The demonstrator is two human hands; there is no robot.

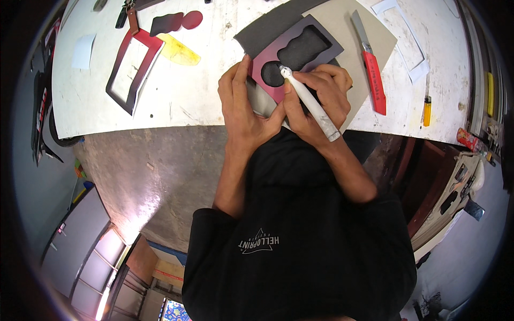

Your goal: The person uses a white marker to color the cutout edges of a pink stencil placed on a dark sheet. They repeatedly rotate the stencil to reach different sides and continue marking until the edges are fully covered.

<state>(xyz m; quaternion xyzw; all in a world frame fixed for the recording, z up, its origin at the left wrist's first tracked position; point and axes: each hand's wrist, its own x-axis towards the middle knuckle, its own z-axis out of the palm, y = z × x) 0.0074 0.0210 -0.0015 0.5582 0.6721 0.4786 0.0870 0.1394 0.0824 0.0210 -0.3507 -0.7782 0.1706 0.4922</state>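
My right hand (324,96) grips a white pen-shaped craft knife (316,109) between thumb and fingers. The knife's tip meets the rim of a round opening in a purple-to-pink flat panel (269,53). A larger, wavy-edged opening lies beside the round one, and dark material shows through both. On the panel's left side, my left hand (241,109) holds its edge, with the fingers along it and the thumb by the near corner. Beneath the panel are a dark grey sheet (262,29) and a beige board (345,24).
A red-handled utility knife (373,75) lies right of my hands, near a yellow lighter (427,111) and a white cut-out frame (415,61). Leftward are a red-black frame (119,75), a yellow piece (179,51), a dark red disc (192,20) and a wavy cut piece (166,24).
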